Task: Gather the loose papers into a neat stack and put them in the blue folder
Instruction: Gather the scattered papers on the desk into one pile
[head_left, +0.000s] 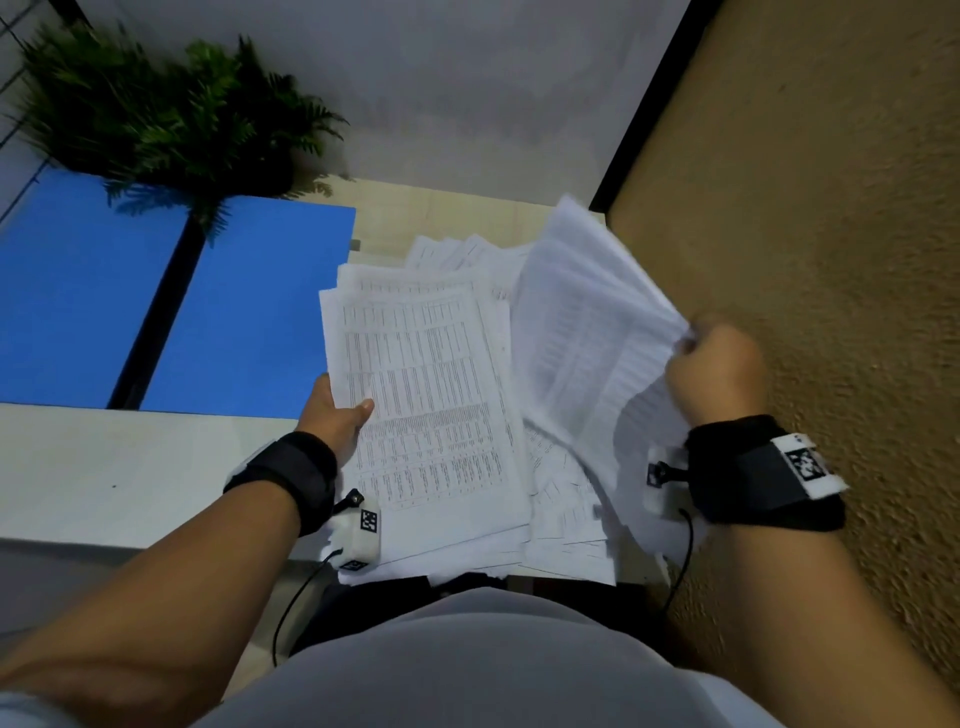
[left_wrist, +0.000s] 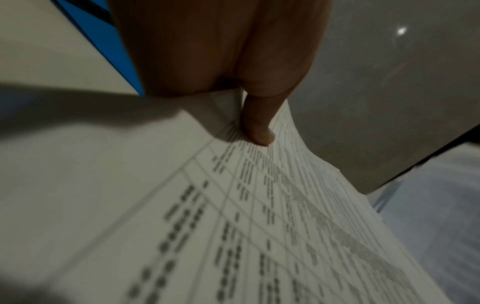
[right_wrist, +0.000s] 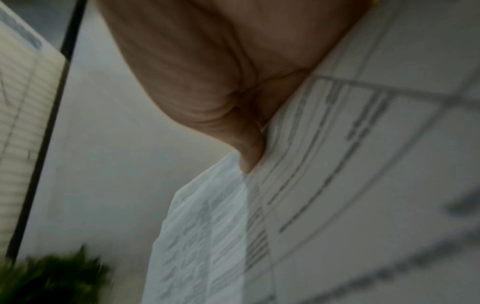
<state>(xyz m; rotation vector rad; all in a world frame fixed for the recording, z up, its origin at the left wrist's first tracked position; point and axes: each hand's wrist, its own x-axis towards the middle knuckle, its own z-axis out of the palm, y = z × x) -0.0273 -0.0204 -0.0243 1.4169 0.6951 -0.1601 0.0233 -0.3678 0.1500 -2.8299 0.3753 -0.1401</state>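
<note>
L hand (head_left: 335, 415) pinches main sheaf of papers (head_left: 431, 405) at its left long edge, thumb flat on top sheet, fingers under; left wrist view confirms thumb (left_wrist: 257, 125) pressed on printed table page. R hand (head_left: 719, 366) clenched on a second bundle (head_left: 592, 332), lifted and tilted up off the desk, sheets fanned and bowed; right wrist view shows thumb (right_wrist: 249, 152) nipping the bundle's edge. More loose sheets (head_left: 566, 514) lie underneath, splayed, some overhanging the near desk edge.

Blue folder (head_left: 249, 306) lies open and flat on desk (head_left: 104, 467), just left of the main sheaf; black spine strip runs down its middle; fern-like plant (head_left: 166, 114) at its far end, fronds over the spine.

Key relation: folder is to the left of both grips; L hand nearer it; R bundle farthest, well apart from folder. Long axis of main sheaf runs away from the body, roughly parallel w/ folder spine, so no big turn needed.

Judgement: still gathering; stack not squared. Next prob. lay R bundle onto L sheaf, tap edges, then slide left. Risk: fanned sheets slipping from R pinch.
</note>
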